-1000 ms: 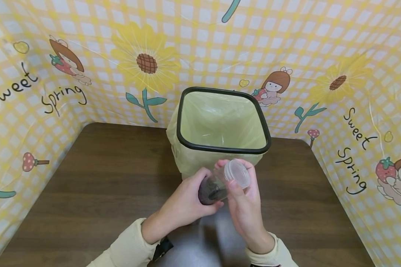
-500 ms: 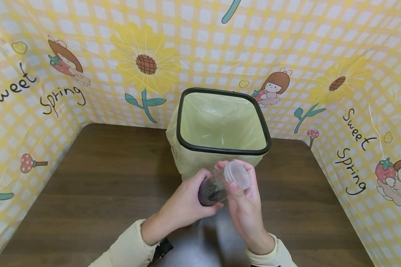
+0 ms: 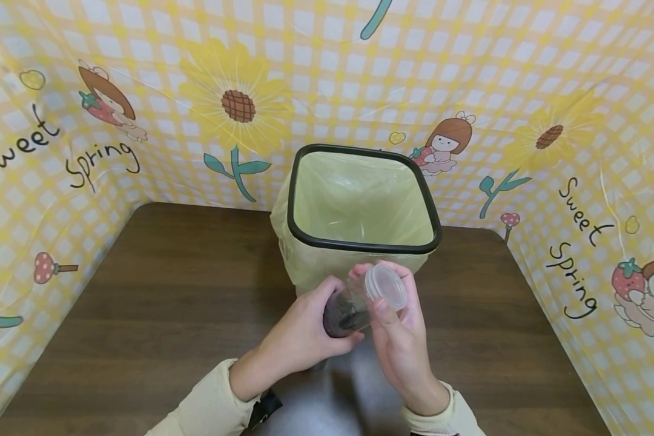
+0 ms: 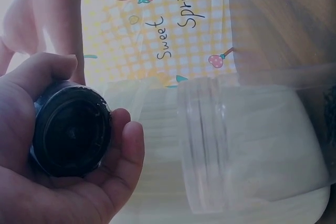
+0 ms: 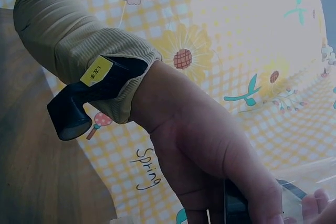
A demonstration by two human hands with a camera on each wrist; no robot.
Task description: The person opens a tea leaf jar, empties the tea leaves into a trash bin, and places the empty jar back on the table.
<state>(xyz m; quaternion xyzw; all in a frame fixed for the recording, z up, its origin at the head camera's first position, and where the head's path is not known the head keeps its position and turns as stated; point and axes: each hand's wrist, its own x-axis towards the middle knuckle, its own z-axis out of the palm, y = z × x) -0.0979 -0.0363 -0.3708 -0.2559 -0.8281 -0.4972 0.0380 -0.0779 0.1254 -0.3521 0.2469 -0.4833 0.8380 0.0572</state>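
Note:
Both hands hold one small clear jar [image 3: 350, 309], tilted in front of the bin. My left hand [image 3: 300, 327] grips its dark lower end, thumb on one side and fingers on the other. Around the upper end, my right hand [image 3: 403, 336] has thumb and fingers at the clear round lid [image 3: 390, 284]. Dark matter shows through the jar wall. The jar's round black base [image 4: 72, 132] faces the camera in the left wrist view, cupped by the left fingers. In the right wrist view the left thumb covers most of the jar.
Behind the hands stands a bin with a black rim [image 3: 365, 245] and a pale yellow liner [image 3: 354, 194]. A clear container [image 4: 205, 150] with a ribbed top stands close to the left wrist camera. Yellow checked cloth [image 3: 327, 79] walls the brown table [image 3: 196, 290] at back and sides.

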